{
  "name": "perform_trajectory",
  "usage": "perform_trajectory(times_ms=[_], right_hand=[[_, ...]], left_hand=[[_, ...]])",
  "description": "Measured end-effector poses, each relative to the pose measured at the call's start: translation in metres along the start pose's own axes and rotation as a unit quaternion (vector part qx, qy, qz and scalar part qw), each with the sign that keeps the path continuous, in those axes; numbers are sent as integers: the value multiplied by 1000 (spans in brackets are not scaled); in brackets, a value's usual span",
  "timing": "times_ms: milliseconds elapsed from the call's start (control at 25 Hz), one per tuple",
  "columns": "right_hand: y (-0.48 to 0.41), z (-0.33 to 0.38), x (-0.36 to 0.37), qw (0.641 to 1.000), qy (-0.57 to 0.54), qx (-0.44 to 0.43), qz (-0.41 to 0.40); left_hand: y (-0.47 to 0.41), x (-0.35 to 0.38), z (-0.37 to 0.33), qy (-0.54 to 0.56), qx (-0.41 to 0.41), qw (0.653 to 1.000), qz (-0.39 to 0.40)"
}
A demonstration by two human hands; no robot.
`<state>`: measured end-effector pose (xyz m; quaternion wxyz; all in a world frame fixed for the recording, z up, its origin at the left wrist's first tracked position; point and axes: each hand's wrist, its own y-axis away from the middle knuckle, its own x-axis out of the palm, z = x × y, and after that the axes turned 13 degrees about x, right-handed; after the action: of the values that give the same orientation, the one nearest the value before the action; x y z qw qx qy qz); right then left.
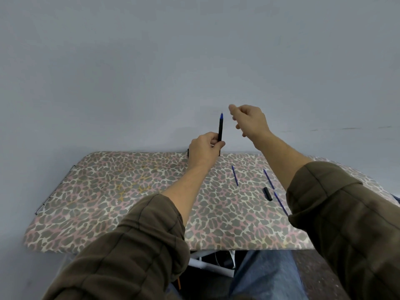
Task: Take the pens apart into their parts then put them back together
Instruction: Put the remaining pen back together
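Head view | left hand (204,148) grips pen (220,128) upright | right hand (249,119) at 2 o'clock, loosely curled, seemingly empty | best held steady for capping

Lower end of the pen (220,128) concealed within the left hand (204,148); a dark sliver (188,152) at that hand's left edge is too small to identify. Fingertips of the right hand (249,119) motion-blurred — any held part indiscernible. Near end of the long blue refill (269,180) passes behind the right sleeve (346,224), which also covers the right corner of the table (108,191). The bottom edge crops that sleeve and the left sleeve (129,245).
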<state>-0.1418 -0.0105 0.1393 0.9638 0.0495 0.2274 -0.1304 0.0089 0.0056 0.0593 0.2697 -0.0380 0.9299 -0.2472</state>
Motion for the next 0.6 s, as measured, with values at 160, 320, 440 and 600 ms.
perform_trajectory(times_ms=[160, 320, 440, 600], right_hand=[[-10, -31, -21, 953, 274, 111, 67], [-9, -74, -26, 849, 484, 162, 136], [-10, -101, -32, 815, 530, 199, 127], [-10, -120, -33, 798, 563, 184, 106]], left_hand=[[6, 13, -2, 8, -4, 1000, 11], [11, 32, -9, 11, 4, 1000, 28], [12, 42, -11, 16, 4, 999, 40], [13, 52, -7, 12, 1, 999, 51]])
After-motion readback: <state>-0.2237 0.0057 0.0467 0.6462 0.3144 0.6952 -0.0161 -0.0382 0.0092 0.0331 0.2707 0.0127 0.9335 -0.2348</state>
